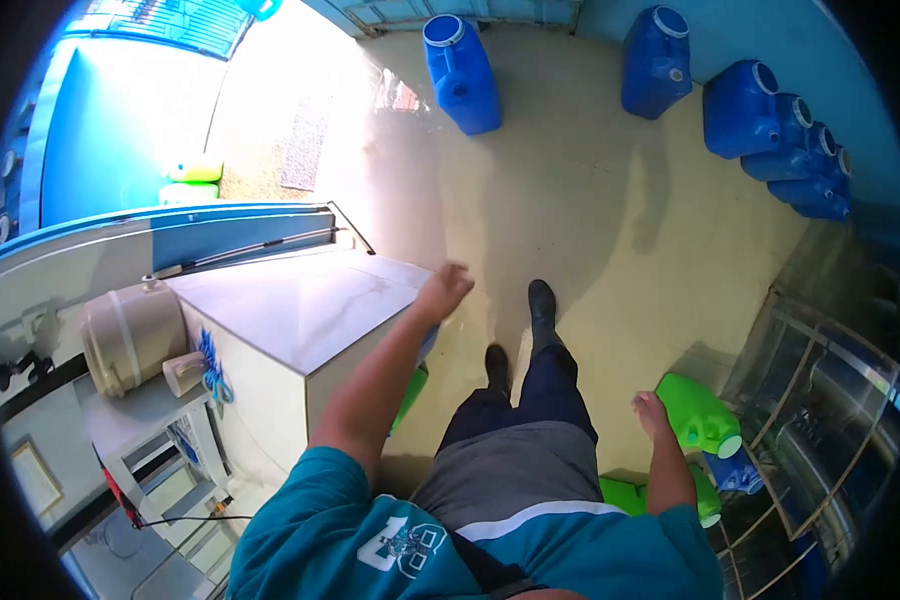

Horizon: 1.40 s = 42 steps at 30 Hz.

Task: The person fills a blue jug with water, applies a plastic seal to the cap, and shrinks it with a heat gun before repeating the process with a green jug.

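Note:
My left hand (444,292) is stretched forward beside the corner of the white marbled counter (315,300). Its fingers are loosely bent and apart, with nothing in them. Lower on the other side, my right hand (652,414) hangs with relaxed, half-curled fingers and looks to be holding nothing. It overlaps the edge of a bright green jug (695,412) in this view. Below my right arm are another green jug (707,497) and a blue container (735,470). One dark boot (542,305) is ahead of the other on the tan floor (560,190).
A blue jug (462,80) with a white cap stands ahead, and another blue jug (657,65) is by the far wall. Several more blue jugs (740,110) line the right wall. A metal rack (810,400) is at right. A beige water dispenser (135,335) sits left of the counter.

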Motion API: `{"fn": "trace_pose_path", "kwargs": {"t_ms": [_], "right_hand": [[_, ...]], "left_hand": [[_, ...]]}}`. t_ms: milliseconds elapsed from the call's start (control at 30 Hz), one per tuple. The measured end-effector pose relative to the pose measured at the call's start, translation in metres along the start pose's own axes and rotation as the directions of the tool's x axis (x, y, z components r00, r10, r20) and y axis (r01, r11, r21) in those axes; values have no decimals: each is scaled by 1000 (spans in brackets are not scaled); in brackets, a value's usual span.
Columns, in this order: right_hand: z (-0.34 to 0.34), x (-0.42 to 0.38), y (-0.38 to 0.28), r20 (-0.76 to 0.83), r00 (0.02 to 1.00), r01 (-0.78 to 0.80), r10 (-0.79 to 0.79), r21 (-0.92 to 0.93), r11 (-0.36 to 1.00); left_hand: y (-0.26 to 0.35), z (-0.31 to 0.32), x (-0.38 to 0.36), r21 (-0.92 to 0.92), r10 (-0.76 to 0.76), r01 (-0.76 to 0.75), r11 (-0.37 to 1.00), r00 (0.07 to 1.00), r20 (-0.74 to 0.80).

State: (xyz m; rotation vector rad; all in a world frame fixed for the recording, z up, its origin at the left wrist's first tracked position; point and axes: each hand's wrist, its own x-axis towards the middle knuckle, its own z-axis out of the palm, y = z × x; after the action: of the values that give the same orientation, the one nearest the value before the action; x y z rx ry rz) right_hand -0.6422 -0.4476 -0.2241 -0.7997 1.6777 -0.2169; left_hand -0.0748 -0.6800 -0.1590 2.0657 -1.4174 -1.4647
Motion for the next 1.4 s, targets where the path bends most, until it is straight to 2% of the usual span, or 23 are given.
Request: {"fn": "trace_pose_path", "kwargs": {"t_ms": [133,200,267,333,367,400,433,500,533,567,600,667,700,733,800,867,933,1000,1067,1100,1267,1367,1400], "right_hand": [[40,-50,-9,-96,995,7,5,123,992],[46,-78,24,-77,995,-57,59,21,998],[54,-131,41,-75,994,-81,79,-29,996],[69,-185,61,-67,991,-121,112,-161,980],[78,-212,74,-88,988,-147,131,-218,965],[98,-228,108,-227,974,-76,22,-234,969],[123,-243,144,-357,931,-21,-80,-270,963],[138,-287,137,-197,954,-259,226,-159,953],[159,-313,142,-233,937,-285,258,-86,955],[177,-334,139,-322,882,-346,344,53,937],[188,-346,141,-391,816,-384,427,187,904],[218,-363,160,-365,795,-412,484,261,873],[233,-368,167,-323,794,-440,514,278,854],[246,-372,170,-326,781,-432,532,333,838],[267,-377,171,-277,762,-450,585,424,786],[280,-372,168,-233,753,-449,615,501,740],[288,-361,170,-184,751,-446,634,567,693],[284,-347,171,-200,745,-427,636,589,686],[274,-323,186,-205,750,-391,629,629,672],[263,-309,195,-206,740,-393,640,641,660],[163,-239,262,-239,712,-330,661,716,615],[86,-183,307,-372,668,-184,644,756,628],[36,-186,309,-349,694,-110,630,813,572]], "left_hand": [[-109,25,-97,-44,-167,172,984,979,114],[-152,39,-136,-31,-172,175,984,981,87],[-152,35,-174,-60,-236,257,964,941,243],[-145,38,-209,-190,-252,304,933,933,258],[-162,33,-213,-106,-220,284,953,889,402],[-180,29,-202,-21,-196,244,970,823,533],[-196,30,-197,73,-174,160,984,821,543],[-206,22,-174,205,-133,10,979,792,596],[-202,16,-161,420,-95,-273,866,733,673],[-189,13,-146,550,-82,-533,643,666,742],[-164,15,-135,550,-78,-578,603,643,762],[-111,19,-118,655,-127,-349,670,816,564],[-102,17,-73,427,58,-875,228,450,891],[-72,25,-51,408,44,-895,180,422,906],[-13,55,-15,124,138,-974,-189,98,986],[42,104,18,256,244,-967,-22,243,939],[127,158,-4,324,218,-945,41,325,920],[186,227,-3,149,217,-982,-116,122,968],[263,297,-74,223,148,-974,-31,216,965],[283,334,-90,219,128,-974,-53,211,969],[360,505,-179,186,-117,-975,125,171,978],[396,576,-216,112,-267,-994,11,105,958],[407,597,-222,111,-292,-994,3,105,951]]}}
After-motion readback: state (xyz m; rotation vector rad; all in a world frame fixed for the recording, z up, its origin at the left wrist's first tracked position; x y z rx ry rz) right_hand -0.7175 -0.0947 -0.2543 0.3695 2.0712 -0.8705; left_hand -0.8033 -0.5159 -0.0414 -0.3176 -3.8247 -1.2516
